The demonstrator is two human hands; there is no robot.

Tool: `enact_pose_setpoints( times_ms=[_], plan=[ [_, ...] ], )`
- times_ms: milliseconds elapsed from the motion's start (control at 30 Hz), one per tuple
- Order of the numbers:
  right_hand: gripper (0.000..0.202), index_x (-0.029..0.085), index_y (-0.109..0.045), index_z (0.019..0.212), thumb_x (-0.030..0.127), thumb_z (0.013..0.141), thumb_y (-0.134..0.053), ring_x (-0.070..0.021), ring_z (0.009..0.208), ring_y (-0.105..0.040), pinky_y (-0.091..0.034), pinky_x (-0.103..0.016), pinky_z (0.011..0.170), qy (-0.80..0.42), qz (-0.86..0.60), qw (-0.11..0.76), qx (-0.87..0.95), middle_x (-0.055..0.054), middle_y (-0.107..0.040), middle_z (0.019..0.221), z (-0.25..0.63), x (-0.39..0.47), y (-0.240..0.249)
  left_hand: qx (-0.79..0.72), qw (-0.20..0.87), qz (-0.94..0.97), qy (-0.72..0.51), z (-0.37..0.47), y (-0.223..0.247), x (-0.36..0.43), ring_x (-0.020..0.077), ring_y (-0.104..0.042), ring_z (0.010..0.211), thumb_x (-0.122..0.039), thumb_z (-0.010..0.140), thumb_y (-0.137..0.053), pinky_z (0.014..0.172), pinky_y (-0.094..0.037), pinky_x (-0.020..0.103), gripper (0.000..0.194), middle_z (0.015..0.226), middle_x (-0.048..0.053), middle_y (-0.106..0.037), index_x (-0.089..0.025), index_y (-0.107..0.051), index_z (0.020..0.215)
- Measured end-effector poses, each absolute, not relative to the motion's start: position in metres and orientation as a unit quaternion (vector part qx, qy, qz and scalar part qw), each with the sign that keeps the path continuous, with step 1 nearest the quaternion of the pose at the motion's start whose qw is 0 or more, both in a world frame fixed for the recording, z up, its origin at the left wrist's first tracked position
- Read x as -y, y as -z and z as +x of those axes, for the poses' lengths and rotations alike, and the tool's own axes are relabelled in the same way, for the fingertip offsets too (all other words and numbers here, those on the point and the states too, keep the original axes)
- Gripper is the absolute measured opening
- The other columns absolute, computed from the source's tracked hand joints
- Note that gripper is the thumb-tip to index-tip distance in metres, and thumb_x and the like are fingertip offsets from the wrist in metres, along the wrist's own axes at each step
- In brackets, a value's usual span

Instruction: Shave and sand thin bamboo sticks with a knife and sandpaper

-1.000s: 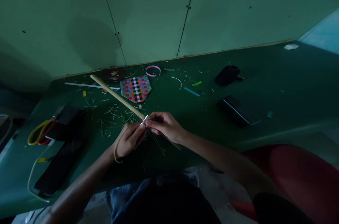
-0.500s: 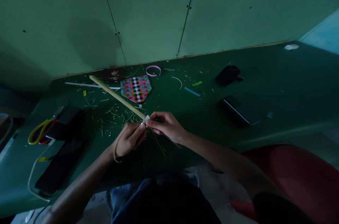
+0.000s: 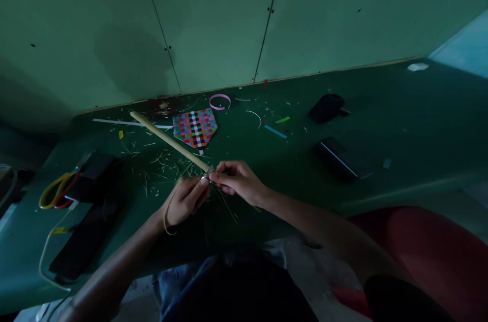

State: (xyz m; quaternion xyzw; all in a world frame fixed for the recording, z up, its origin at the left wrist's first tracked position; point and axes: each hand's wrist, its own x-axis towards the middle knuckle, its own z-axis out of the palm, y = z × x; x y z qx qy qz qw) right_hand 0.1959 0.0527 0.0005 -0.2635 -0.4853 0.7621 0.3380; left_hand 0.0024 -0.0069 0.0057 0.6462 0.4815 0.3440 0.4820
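A pale wooden stick (image 3: 170,141) slants up and left over the table. Its near end lies at my left hand (image 3: 188,198), whose fingers are closed round it, thumb on top. My right hand (image 3: 241,181) pinches a small greyish-white strip (image 3: 210,172) at that same end, its fingertips touching the left thumb. How the strip sits on the stick is partly hidden by my fingers. Beyond the stick lies a woven multicoloured piece (image 3: 195,128) with a pointed lower edge. A thin loop hangs at my left wrist.
Scissors with yellow and red handles (image 3: 57,191), a dark flat case (image 3: 82,238) and a cable (image 3: 44,256) lie at left. Thin shavings (image 3: 162,165) litter the middle. A pink ring (image 3: 220,102), coloured strips, a black pouch (image 3: 327,107) and a dark phone-like object (image 3: 341,158) lie farther right.
The small strip at the stick's near end has turned or folded down and shows darker and smaller. Both hands stay in nearly the same place.
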Motion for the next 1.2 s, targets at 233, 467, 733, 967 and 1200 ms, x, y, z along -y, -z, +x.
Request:
enact_pose_setpoints(
  times_ms=[233,467,733,967,1200],
  plan=[
    [0.025,0.018,-0.07,0.08,0.035,0.079,-0.089,-0.0065,0.051,-0.042,-0.027,-0.022,0.044,-0.781,-0.224,0.338,0.475,0.006,-0.055,0.063,0.1935,-0.0533,-0.0005,-0.449,0.552,0.615,-0.34,-0.0002,-0.0022,0.0073,0.0052,-0.04,0.035,-0.052,0.109,-0.039,0.037,-0.027,0.018,0.055,0.046,-0.004,-0.048,-0.016,-0.056,0.07],
    [0.024,0.018,-0.071,0.083,0.034,0.08,-0.088,-0.0069,0.052,-0.042,-0.025,-0.022,0.045,-0.791,-0.226,0.317,0.473,0.005,-0.054,0.064,0.1949,-0.0533,-0.0029,-0.441,0.585,0.596,-0.328,-0.0004,-0.0007,0.0073,0.0063,-0.038,0.034,-0.054,0.108,-0.039,0.034,-0.024,0.019,0.055,0.045,-0.004,-0.047,-0.017,-0.055,0.071],
    [0.028,0.017,-0.066,0.077,0.034,0.079,-0.088,-0.0052,0.049,-0.042,-0.026,-0.021,0.043,-0.777,-0.244,0.331,0.477,0.005,-0.055,0.064,0.1953,-0.0533,-0.0001,-0.459,0.508,0.647,-0.336,0.0003,-0.0013,0.0059,0.0055,-0.04,0.038,-0.05,0.11,-0.038,0.041,-0.03,0.018,0.055,0.047,-0.004,-0.048,-0.016,-0.056,0.07],
    [0.038,0.02,-0.057,0.07,0.042,0.082,-0.085,-0.0051,0.043,-0.037,-0.022,-0.021,0.039,-0.746,-0.281,0.326,0.508,0.008,-0.048,0.053,0.1962,-0.0523,-0.0043,-0.458,0.494,0.65,-0.351,0.0005,-0.0016,0.0058,0.0058,-0.041,0.037,-0.049,0.109,-0.04,0.041,-0.03,0.019,0.054,0.048,-0.004,-0.05,-0.017,-0.055,0.069],
    [0.032,0.019,-0.063,0.08,0.043,0.084,-0.084,-0.0044,0.043,-0.038,-0.021,-0.022,0.039,-0.767,-0.27,0.304,0.497,0.007,-0.052,0.059,0.1988,-0.0594,-0.0062,-0.507,0.442,0.604,-0.427,-0.0032,-0.0071,0.0052,0.0078,-0.042,0.039,-0.052,0.108,-0.042,0.041,-0.031,0.021,0.052,0.049,-0.002,-0.052,-0.017,-0.057,0.072]
  ],
)
